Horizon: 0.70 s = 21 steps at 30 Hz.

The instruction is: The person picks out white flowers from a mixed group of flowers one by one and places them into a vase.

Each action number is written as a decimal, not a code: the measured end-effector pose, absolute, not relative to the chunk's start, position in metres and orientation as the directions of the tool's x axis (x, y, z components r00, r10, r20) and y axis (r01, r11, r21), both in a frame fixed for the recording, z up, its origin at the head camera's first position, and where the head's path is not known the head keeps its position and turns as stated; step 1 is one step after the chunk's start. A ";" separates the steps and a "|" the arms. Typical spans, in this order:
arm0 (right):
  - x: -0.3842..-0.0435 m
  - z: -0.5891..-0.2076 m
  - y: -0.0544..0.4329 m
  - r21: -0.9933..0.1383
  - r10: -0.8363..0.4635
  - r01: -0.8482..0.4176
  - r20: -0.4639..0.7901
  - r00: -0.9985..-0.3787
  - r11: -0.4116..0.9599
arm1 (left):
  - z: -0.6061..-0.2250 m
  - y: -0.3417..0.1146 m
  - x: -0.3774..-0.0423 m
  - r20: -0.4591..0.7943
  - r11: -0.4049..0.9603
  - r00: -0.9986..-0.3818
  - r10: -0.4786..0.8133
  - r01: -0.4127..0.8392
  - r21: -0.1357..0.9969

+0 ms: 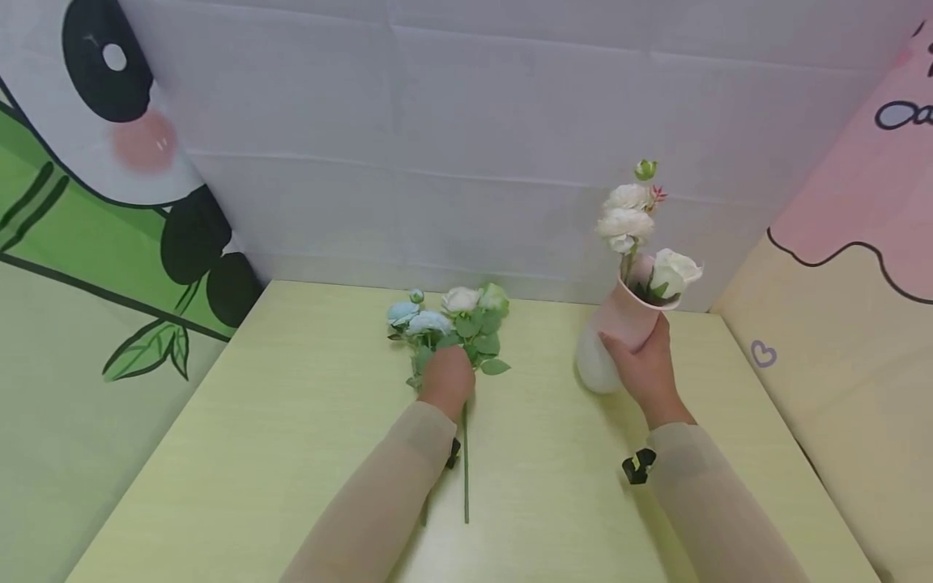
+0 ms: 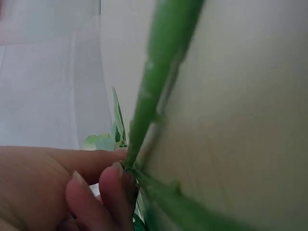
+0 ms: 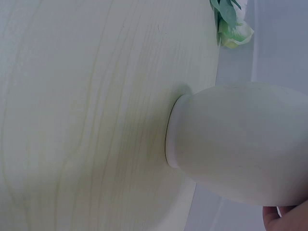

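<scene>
My left hand (image 1: pixel 448 379) reaches into a bunch of artificial flowers at mid-table and pinches a green stem (image 2: pixel 149 96) between thumb and fingers. Pale blue flowers (image 1: pixel 428 321), a white flower (image 1: pixel 461 300) and a light green flower (image 1: pixel 494 300) spread beyond that hand, among green leaves. Another stem (image 1: pixel 466 478) runs towards me beside the wrist. On the right, my right hand (image 1: pixel 651 371) grips a pink-and-white vase (image 1: pixel 599 356) by its side. The vase's base is close to the tabletop in the right wrist view. A white rose (image 1: pixel 674 274) and white ruffled flowers (image 1: pixel 627 223) stand in it.
The pale yellow wood-grain table (image 1: pixel 291 453) meets a whitish cloth backdrop (image 1: pixel 474 121) behind the flowers. Cartoon-printed panels flank it, a green-and-white one (image 1: pixel 160 267) at left and a pink-and-cream one (image 1: pixel 838 324) at right.
</scene>
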State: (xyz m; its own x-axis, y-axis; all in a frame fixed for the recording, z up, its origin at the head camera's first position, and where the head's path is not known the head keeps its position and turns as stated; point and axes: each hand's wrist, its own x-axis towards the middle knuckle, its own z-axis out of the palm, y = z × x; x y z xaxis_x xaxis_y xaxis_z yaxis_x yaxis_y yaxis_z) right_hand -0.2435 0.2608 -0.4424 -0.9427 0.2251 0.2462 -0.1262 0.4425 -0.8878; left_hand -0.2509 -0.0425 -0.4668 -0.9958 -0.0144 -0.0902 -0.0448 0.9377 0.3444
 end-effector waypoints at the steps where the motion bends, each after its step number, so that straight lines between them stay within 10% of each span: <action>1: -0.244 -0.443 0.261 -0.889 0.225 -0.127 0.247 -0.943 0.441 | -0.465 -0.043 -0.251 -0.097 0.940 -0.995 -0.015 -0.047 0.338; 21: -0.245 -0.445 0.262 -0.888 0.213 -0.151 0.264 -0.941 0.434 | -0.451 -0.050 -0.259 -0.108 0.925 -0.994 -0.014 -0.054 0.376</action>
